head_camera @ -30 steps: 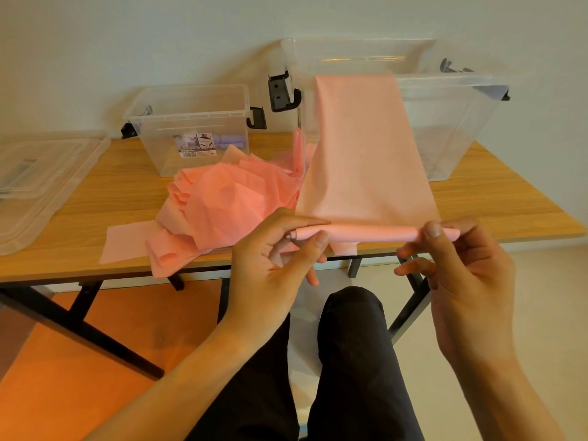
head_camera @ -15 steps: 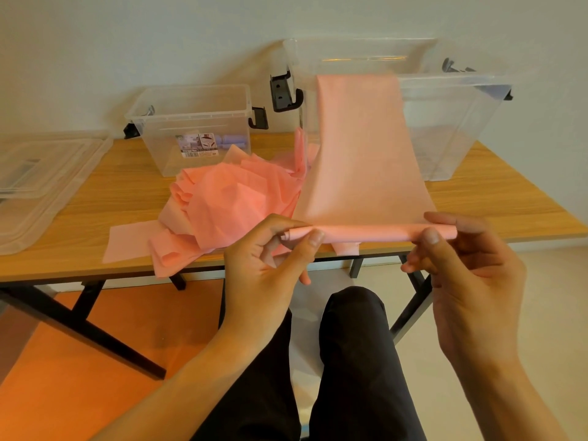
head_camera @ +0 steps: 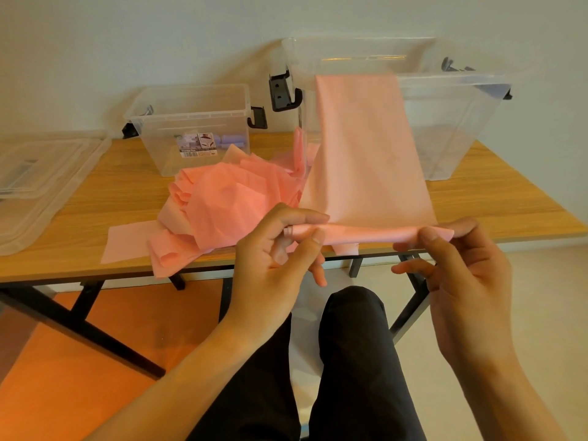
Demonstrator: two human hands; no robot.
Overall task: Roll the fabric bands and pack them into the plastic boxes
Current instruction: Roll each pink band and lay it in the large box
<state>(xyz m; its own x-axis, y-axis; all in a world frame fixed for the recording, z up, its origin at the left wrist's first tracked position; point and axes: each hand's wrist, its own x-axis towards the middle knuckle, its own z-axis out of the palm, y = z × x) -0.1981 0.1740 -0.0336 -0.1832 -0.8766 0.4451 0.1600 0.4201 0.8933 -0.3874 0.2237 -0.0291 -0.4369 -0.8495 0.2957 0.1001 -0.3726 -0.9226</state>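
Note:
A long pink fabric band [head_camera: 366, 154] hangs over the front rim of the large clear plastic box [head_camera: 451, 122] and runs down toward me. Its near end is wound into a thin roll [head_camera: 366, 233] held just in front of the table edge. My left hand [head_camera: 273, 259] pinches the roll's left end between thumb and fingers. My right hand [head_camera: 458, 262] pinches the right end. A loose heap of more pink bands [head_camera: 222, 205] lies on the table to the left. The small clear box [head_camera: 194, 125] stands behind the heap, with purple rolls inside.
The wooden table [head_camera: 111, 198] has black legs. Clear plastic lids [head_camera: 38, 183] are stacked at its left end. Both boxes have black latches. My dark-trousered knee [head_camera: 356, 329] sits below the roll. Orange flooring lies at the lower left.
The roll has grown slightly as both hands turned it, and the hanging band has shortened a little. My fingers have shifted their grip on the two ends.

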